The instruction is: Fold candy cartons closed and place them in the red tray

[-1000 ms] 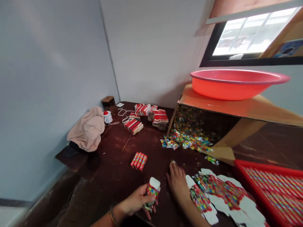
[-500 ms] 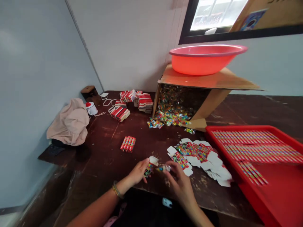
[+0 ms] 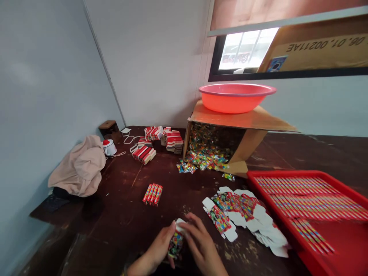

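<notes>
My left hand [image 3: 161,245] is closed around a small printed candy box [image 3: 176,242], held above the near edge of the table. My right hand [image 3: 201,245] presses its fingers on the white flap at the box's top, from the right side. The candy packet seen earlier is out of sight. Just right of my hands lie flat, unfolded candy boxes [image 3: 220,220], some printed side up, others showing white. Beyond my left hand stands a tight row of several finished red boxes [image 3: 152,194].
A cardboard box [image 3: 244,147] on its side spills wrapped candies [image 3: 205,159]; a pink basin [image 3: 235,100] sits on it. A red tray [image 3: 342,245] at right holds rows of boxes. Banded carton stacks [image 3: 174,141], a cup [image 3: 109,147] and beige cloth [image 3: 82,165] lie at back and left.
My right hand has moved left from beside the box onto its flap, and the candy packet it held no longer shows. The camera view has tilted upward.
</notes>
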Motion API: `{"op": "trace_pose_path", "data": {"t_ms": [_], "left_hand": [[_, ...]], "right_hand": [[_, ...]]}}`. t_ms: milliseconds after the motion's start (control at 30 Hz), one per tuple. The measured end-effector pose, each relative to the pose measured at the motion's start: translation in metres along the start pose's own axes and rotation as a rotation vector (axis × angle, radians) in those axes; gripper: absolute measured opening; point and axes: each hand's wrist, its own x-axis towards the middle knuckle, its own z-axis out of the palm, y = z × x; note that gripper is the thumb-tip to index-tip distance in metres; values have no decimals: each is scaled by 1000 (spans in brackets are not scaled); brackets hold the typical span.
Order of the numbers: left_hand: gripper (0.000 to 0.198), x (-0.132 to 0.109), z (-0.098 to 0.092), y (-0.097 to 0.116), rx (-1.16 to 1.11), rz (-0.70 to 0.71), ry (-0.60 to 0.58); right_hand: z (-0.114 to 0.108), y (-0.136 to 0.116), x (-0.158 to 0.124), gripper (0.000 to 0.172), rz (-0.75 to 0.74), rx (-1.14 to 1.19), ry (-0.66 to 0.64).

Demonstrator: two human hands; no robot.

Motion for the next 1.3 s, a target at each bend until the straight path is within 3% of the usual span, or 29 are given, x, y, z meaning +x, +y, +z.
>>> {"op": "trace_pose_path", "data": {"t_ms": [67,133,267,367,467,567,633,767,900,1067,1233,1300], "left_hand": [[74,5,-2,2,25,5,-34],[72,9,-4,1,77,1,-51],[49,5,-6,0,258,84,-36],[24,-4,-7,2,498,245,-68],[20,-5,-8,2,646,297,-49],[25,2,-11,-3,496,184,-19],[36,7,-13,-4,368,82,-24],[41,5,-18,6,273,56,-90],[43,-2,-25,22,14,104,-356],[46,-9,-27,25,-69,-32,-333],[48,-6,-28,28,36,-24,-389],[48,-3,-30,28,34,-40,-395]], "right_hand": [[6,14,-5,35,184,320,90],[12,26,-8,40,380,622,34],[14,38,-9,39,461,798,-71],[10,41,-4,41,481,777,-182],[6,36,0,42,387,576,-162],[4,21,-2,25,98,134,-84],[5,8,-5,26,-34,-41,-91],[4,-6,-2,33,-42,-70,-44],[-2,-9,8,30,-48,-48,29],[-11,-13,6,23,-211,-189,47],[-12,-14,6,21,-120,-118,20],[-12,-11,6,21,-149,-140,14]]}}
